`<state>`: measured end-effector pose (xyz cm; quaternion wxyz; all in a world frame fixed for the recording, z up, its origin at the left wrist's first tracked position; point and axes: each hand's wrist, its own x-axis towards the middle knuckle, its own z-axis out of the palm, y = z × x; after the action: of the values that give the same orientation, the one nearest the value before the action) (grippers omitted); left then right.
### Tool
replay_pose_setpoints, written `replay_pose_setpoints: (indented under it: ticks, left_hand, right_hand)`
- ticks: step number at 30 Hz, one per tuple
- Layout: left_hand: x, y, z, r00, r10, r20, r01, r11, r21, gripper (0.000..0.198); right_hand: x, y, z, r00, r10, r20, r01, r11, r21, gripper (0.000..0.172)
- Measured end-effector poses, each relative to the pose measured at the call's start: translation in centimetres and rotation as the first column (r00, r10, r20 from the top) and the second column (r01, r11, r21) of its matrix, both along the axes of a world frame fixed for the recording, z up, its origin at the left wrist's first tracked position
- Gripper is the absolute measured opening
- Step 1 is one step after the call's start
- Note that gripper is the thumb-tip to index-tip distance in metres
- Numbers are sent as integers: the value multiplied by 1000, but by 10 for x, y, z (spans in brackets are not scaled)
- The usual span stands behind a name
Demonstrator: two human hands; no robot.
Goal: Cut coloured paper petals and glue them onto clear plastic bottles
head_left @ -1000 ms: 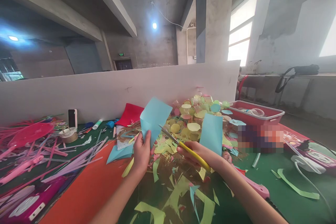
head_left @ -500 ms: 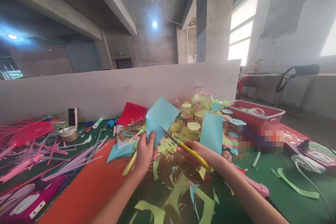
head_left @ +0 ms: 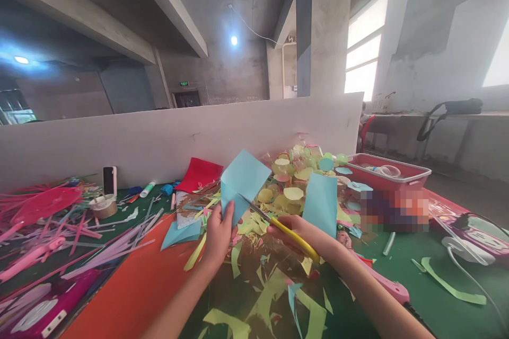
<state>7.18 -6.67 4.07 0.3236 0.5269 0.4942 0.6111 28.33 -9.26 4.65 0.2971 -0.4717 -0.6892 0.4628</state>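
My left hand (head_left: 218,230) pinches a light blue sheet of paper (head_left: 245,172) by its lower edge, thumb on the near face. Yellow-handled scissors (head_left: 292,235) are gripped in my right hand (head_left: 294,228); their blades point up and left, the tips at the face of the blue paper. Behind my right wrist stands another blue paper piece (head_left: 320,204). A folded blue piece (head_left: 181,233) lies left of my left hand. Yellow-green paper scraps (head_left: 270,296) are strewn below both hands.
A heap of cut paper rounds (head_left: 293,193) lies ahead, before a white partition (head_left: 178,135). At right are a red bin (head_left: 389,169), a pink-handled tool (head_left: 384,283) and a power strip (head_left: 469,249). Pink and lilac strips (head_left: 115,254), a cup (head_left: 103,205) and a phone (head_left: 110,180) are at left.
The blue paper and the scissors' tips have shifted very slightly, with the tips staying at the paper. Both hands keep their holds, and the view has moved a little.
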Motion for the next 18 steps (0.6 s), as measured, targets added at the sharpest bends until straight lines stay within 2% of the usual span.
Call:
replay_pose_setpoints:
  ticks: [6, 18]
  left_hand:
    - [4, -2, 2, 998, -55, -18, 55, 998, 4, 35]
    - [6, -6, 0, 994, -101, -50, 100, 995, -8, 35]
  right_hand:
    - [-1, -1, 0, 1000, -14, 20, 12, 997, 76, 47]
    - [-6, -2, 2, 998, 55, -2, -54, 995, 79, 46]
